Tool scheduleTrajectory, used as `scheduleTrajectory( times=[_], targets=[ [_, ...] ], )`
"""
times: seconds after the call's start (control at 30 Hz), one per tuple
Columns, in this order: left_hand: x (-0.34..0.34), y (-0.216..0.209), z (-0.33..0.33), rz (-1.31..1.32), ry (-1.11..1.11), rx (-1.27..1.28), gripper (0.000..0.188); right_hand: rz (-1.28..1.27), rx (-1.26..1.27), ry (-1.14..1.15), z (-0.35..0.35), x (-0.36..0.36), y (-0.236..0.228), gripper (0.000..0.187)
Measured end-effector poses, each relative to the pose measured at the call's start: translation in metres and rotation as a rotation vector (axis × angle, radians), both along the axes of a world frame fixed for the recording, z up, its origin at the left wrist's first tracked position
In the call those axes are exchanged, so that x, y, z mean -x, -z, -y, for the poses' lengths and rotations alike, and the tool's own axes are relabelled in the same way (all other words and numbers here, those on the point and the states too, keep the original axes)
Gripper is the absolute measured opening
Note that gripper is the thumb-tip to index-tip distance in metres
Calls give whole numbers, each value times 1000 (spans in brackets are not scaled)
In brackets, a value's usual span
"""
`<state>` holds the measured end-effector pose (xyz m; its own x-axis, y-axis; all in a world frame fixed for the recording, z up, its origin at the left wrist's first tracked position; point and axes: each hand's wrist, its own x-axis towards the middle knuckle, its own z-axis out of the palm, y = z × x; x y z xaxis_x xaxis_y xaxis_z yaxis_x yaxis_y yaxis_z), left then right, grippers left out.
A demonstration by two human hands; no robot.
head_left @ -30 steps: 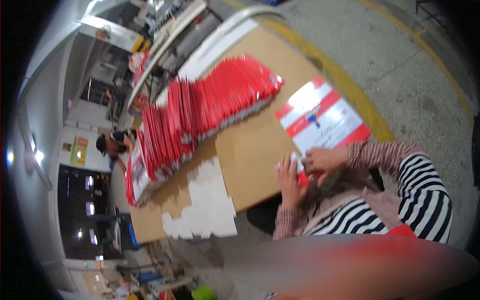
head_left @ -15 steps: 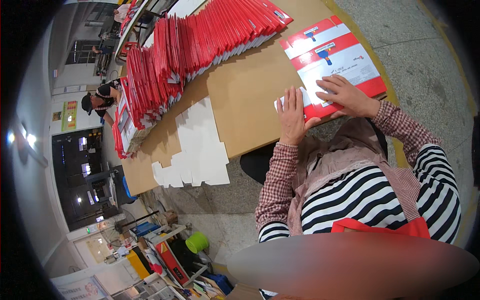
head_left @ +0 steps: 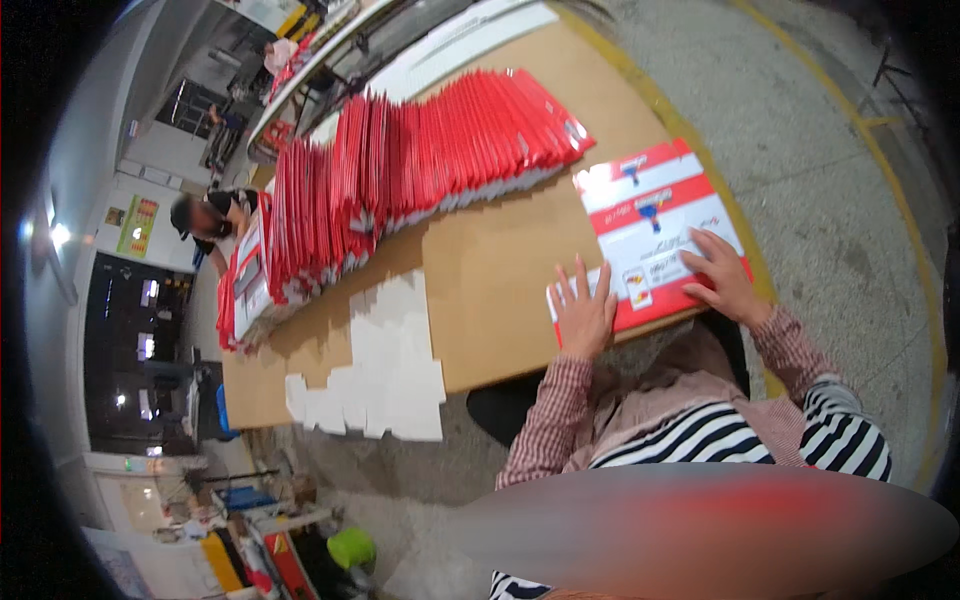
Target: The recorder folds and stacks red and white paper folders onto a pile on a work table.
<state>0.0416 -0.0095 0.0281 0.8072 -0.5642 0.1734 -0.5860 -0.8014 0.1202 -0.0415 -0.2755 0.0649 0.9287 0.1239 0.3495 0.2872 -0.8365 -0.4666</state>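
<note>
A flat printed carton (head_left: 612, 228), red and white with a small blue figure on it, lies at the near right corner of the table. My left hand (head_left: 586, 312) rests with spread fingers on its near left corner. On its right side lies my right hand (head_left: 728, 282), fingers apart, over the white and red panels. Neither hand grips anything. To the left, a long row of folded red-and-white cartons (head_left: 440, 150) leans packed together across the table.
Brown board covers the table (head_left: 500, 300). White die-cut card sheets (head_left: 395, 360) lie along its near left edge. Another person (head_left: 232, 212) stands beyond the far left end of the row. A green bucket (head_left: 352, 548) stands on the floor at lower left.
My right hand has slid to the right side of the carton and its fingers have spread. My left hand stays at the left corner, fingers wider apart. The whole view has shifted.
</note>
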Motion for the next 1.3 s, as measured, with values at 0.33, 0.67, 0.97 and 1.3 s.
scheduleTrajectory(
  times=[0.33, 0.67, 0.97, 1.3],
  targets=[
    [17, 2, 18, -43, -42, 101, 52, 131, -1956, 558, 38, 37, 20, 45],
    [58, -36, 90, -115, 29, 923, 61, -20, -1105, 234, -41, 5, 11, 43],
    [5, 4, -23, 95, -339, 697, 62, -873, -793, -8, 156, -61, -48, 69],
    [17, -3, 24, -40, -187, 761, 63, -10, -492, 149, 196, -327, 29, 40]
  ],
)
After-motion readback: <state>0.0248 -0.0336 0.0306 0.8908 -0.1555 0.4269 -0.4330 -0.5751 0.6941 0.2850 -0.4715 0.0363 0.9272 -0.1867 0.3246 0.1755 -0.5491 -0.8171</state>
